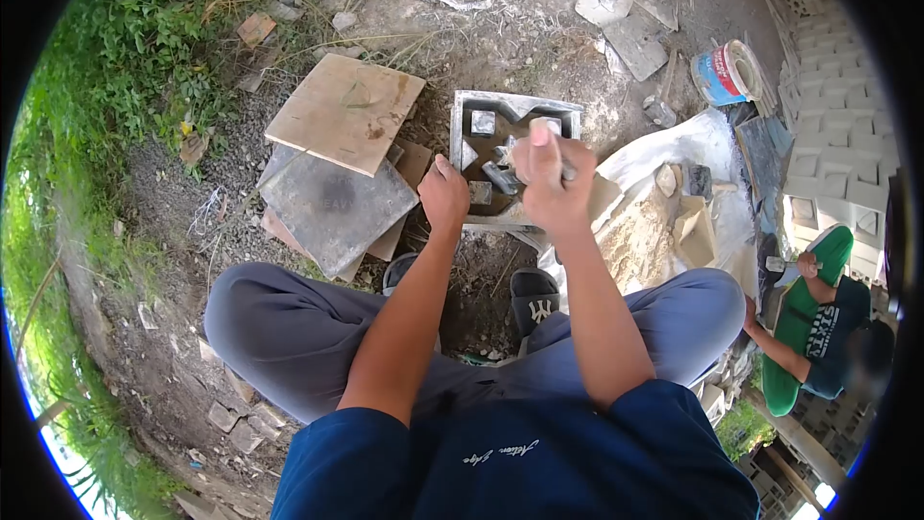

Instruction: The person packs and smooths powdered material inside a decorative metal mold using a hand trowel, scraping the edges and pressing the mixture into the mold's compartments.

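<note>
A square grey mould [458, 116] lies on the ground before me, with raised walls and several small blocks inside, one of them a metallic-looking cube [482, 122]. My left hand [445, 195] is closed at the mould's left wall, its fingers curled against the edge. Over the right part of the mould is my right hand [556, 173], a fist with the thumb uppermost. What it grips is hidden by the fingers. A dark angled piece [499, 176] lies inside the mould, just left of this hand.
Stacked boards [337, 202] lie to the left. On the right, a white sack [717, 140] bears a heap of sandy powder [635, 241] and a scoop-like container [693, 231]. Beyond stand a paint bucket [717, 77] and stacked pale blocks [828, 116]. Another person [833, 337] sits at far right.
</note>
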`<state>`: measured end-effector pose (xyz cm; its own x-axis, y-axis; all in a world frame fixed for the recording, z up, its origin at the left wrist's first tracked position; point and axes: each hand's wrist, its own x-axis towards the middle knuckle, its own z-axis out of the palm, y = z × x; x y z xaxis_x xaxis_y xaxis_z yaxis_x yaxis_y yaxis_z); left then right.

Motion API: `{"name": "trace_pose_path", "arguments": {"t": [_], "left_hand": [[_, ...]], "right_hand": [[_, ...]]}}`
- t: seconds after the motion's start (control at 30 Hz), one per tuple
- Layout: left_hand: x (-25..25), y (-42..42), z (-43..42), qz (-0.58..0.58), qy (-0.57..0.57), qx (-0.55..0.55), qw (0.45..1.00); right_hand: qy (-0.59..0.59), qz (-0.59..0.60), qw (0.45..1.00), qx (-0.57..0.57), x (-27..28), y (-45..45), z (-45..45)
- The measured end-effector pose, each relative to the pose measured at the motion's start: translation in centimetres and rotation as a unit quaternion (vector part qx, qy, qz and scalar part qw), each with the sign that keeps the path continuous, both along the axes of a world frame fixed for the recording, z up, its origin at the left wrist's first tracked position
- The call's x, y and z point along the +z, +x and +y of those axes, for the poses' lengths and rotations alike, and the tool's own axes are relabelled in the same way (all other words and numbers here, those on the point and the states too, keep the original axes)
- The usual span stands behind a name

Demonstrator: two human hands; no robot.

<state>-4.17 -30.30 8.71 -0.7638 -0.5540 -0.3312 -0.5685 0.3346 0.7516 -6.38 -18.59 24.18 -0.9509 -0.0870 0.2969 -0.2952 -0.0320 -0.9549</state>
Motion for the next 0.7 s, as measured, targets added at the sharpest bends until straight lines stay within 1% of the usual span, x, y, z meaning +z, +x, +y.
{"name": "trace_pose_path", "arguments": {"t": [0.07, 0.13, 0.17, 0.2, 0.27, 0.33, 0.4, 0.43, 0.53, 0.57, 0.6, 0.67, 0.7], "left_hand": [[-0.3, -0.1, 0.3, 0.016, -0.002, 0.009, 1.000], [-0.6, -0.1, 0.3, 0.027, -0.021, 0.022, 0.999], [-0.1, -0.2, 0.3, 0.018, -0.014, 0.029, 0.999], [-0.1, 0.4, 0.2, 0.009, -0.013, 0.026, 1.000], [0.4, 0.0, 0.0, -0.023, 0.002, -0.003, 1.000], [0.1, 0.1, 0.3, -0.023, -0.006, -0.004, 1.000], [-0.3, -0.3, 0.3, 0.000, -0.021, 0.025, 0.999], [-0.2, -0.2, 0.3, -0.007, -0.009, 0.030, 0.999], [-0.2, -0.1, 0.2, -0.017, -0.005, 0.018, 1.000], [0.0, 0.0, 0.1, -0.012, -0.013, 0.007, 1.000], [0.1, 0.0, 0.3, -0.007, -0.015, 0.007, 1.000], [-0.1, -0.2, 0.4, 0.008, -0.019, 0.035, 0.999], [-0.3, -0.1, 0.3, 0.001, -0.027, 0.027, 0.999]], "right_hand": [[-0.010, 0.061, 0.997, -0.052, -1.7, -0.5, -0.4], [-0.056, -0.033, 0.998, -0.015, 1.2, -0.1, 0.4], [-0.069, 0.006, 0.998, 0.013, 3.1, 0.4, 0.6], [-0.068, -0.003, 0.998, 0.009, 2.7, 0.7, 0.7], [0.003, -0.030, 1.000, 0.008, 1.3, 0.0, 0.9], [0.038, 0.007, 0.994, -0.098, 0.0, -0.2, -0.6], [-0.021, -0.050, 0.998, -0.021, 0.5, -0.3, 0.7], [0.042, -0.037, 0.998, -0.023, 1.5, 0.1, 1.4], [0.058, -0.079, 0.995, -0.008, 2.4, 0.7, 0.6], [0.068, 0.019, 0.995, -0.074, -0.7, 0.2, -0.6], [0.066, 0.024, 0.995, -0.075, -0.5, 0.1, -0.1], [0.054, -0.080, 0.995, -0.030, -0.5, 0.3, 0.7], [0.040, -0.053, 0.997, -0.042, 2.2, 0.9, 0.4]]}}
